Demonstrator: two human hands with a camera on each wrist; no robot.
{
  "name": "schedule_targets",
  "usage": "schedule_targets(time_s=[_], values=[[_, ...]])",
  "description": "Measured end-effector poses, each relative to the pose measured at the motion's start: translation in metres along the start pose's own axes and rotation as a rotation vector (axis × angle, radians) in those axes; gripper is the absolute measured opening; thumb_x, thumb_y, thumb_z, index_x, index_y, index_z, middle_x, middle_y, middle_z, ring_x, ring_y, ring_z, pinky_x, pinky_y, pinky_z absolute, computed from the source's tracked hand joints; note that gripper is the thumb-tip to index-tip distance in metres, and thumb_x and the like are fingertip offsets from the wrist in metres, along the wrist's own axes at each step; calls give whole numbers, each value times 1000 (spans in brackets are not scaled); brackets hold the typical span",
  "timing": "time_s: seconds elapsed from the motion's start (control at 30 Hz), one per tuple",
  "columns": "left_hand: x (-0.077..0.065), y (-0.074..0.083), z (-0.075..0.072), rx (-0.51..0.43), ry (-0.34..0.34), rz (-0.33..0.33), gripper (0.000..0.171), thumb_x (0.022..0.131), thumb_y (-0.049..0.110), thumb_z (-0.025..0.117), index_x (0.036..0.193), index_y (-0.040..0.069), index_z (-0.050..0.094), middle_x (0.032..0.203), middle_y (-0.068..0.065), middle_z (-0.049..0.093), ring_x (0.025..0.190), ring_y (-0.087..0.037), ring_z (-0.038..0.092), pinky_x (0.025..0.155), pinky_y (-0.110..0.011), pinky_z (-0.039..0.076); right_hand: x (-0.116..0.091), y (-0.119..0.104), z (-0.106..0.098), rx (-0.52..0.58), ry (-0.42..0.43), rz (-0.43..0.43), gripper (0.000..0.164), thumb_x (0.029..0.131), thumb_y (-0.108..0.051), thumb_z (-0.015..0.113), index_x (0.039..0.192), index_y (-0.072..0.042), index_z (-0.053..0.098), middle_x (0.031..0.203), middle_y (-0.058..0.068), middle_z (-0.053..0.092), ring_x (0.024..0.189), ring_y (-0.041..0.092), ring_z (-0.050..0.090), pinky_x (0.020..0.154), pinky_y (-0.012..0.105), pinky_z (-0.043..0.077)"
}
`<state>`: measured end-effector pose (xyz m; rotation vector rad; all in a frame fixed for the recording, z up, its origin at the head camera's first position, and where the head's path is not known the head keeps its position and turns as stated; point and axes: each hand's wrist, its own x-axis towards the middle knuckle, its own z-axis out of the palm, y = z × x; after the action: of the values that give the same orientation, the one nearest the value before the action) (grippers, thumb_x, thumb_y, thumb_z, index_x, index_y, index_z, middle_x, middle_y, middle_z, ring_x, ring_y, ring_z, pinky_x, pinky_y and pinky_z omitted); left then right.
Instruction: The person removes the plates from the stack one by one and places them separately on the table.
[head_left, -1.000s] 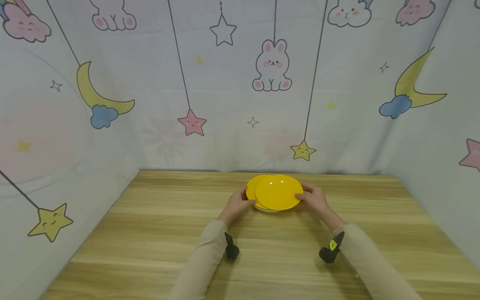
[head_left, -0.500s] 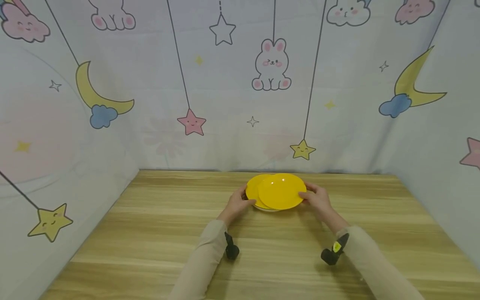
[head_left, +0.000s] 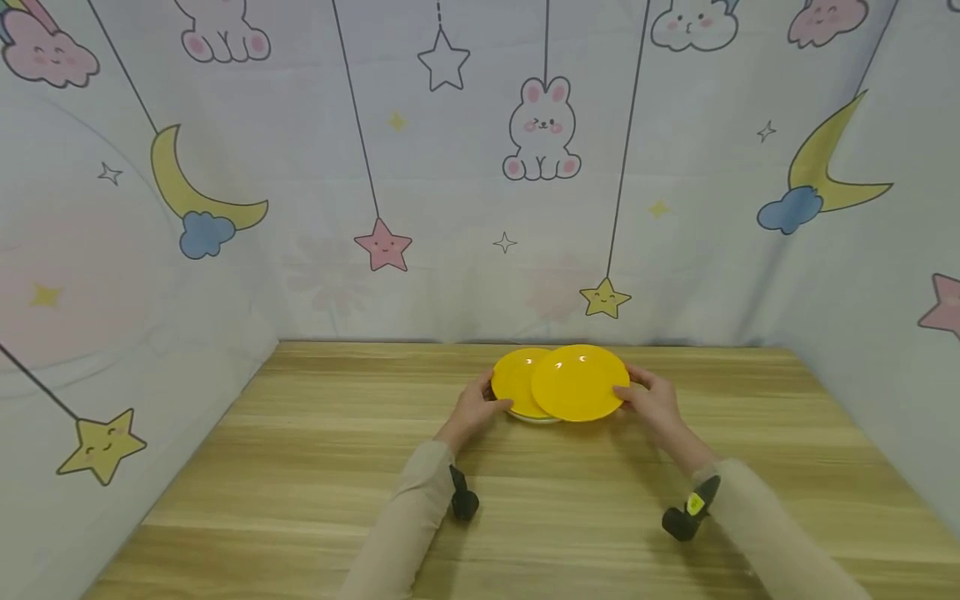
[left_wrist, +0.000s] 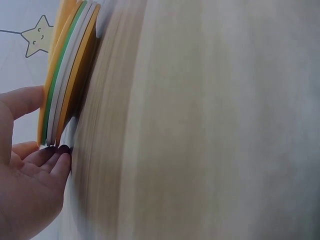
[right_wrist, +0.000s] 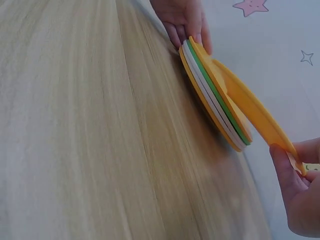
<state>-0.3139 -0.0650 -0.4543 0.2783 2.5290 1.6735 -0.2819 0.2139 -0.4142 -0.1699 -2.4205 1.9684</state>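
Observation:
A yellow plate (head_left: 581,385) is pinched at its right rim by my right hand (head_left: 654,403), thumb on the upper face and fingers beneath. It overlaps the right part of a stack of plates (head_left: 513,385), whose uppermost plate is also yellow. My left hand (head_left: 477,408) holds the stack by its left edge, with the thumb over the rim and the other fingers low at the side. In the right wrist view, the pinched plate (right_wrist: 257,112) slants up off the stack. Green, white and yellow rims show in the stack's side (right_wrist: 214,95).
Everything rests on or over a wood-grain table (head_left: 360,500). Behind its far edge hangs a pale cloth backdrop (head_left: 450,183) printed with stars, moons and a rabbit. Similar cloth walls stand at the left and right. A small dark camera (head_left: 681,523) sits at the right wrist.
My right hand has drawn the upper yellow plate to the right, uncovering more of the yellow plate under it. My left hand and the stack have stayed put.

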Motion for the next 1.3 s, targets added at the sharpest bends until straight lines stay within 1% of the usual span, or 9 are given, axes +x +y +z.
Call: schedule_targets(time_s=[0.13,0.33,0.57,0.7,0.87,1.03,1.13,1.3], values=[[1,0,1,-5,-2,-1,72,83,14,65,141,-2,25,140,-17,37,123,-28,42,104,-39,36,-4,0,-8,5,19,-3,55,88,-4,55,137,5,32,137,26,35,68,-2,57,77,27,54],[2,1,2,-33,-13,-26,74,83,15,65,141,-3,22,142,-17,34,126,-28,39,105,-38,34,-10,2,-22,46,50,6,56,89,-3,53,139,4,28,139,27,32,66,-5,58,76,24,54],[2,0,2,-34,-11,-27,73,83,13,65,141,-2,24,141,-16,35,126,-27,39,105,-38,34,-15,4,-28,116,135,29,57,88,0,53,138,6,28,137,28,33,65,-7,56,70,17,54],[2,-1,2,-29,-11,-27,73,84,14,65,141,-3,23,142,-17,34,126,-28,39,104,-38,35,-16,7,-33,138,184,57,57,87,0,54,138,4,31,135,26,35,63,-6,56,67,16,54],[2,-2,1,-30,-6,-33,73,84,14,65,142,-1,24,142,-16,34,126,-27,39,104,-38,35,-16,9,-37,177,240,82,57,86,1,55,138,4,32,133,24,36,61,-5,55,62,14,53],[1,-2,1,-30,-4,-34,72,84,14,64,142,-1,23,142,-16,35,126,-28,40,104,-39,35,-18,10,-41,214,273,107,58,86,3,55,138,4,30,136,24,34,63,-7,55,66,13,53],[1,-3,1,-27,-8,-25,72,84,14,64,142,-2,23,142,-17,34,125,-29,39,104,-39,36,-20,11,-42,230,275,119,59,86,3,54,139,5,28,138,24,32,65,-7,55,70,14,53],[3,-3,2,-36,-7,-28,72,85,14,64,142,-1,22,142,-16,33,126,-28,38,104,-39,35,-23,14,-45,230,283,141,60,86,2,54,140,4,27,138,25,32,63,-7,55,70,16,53]])
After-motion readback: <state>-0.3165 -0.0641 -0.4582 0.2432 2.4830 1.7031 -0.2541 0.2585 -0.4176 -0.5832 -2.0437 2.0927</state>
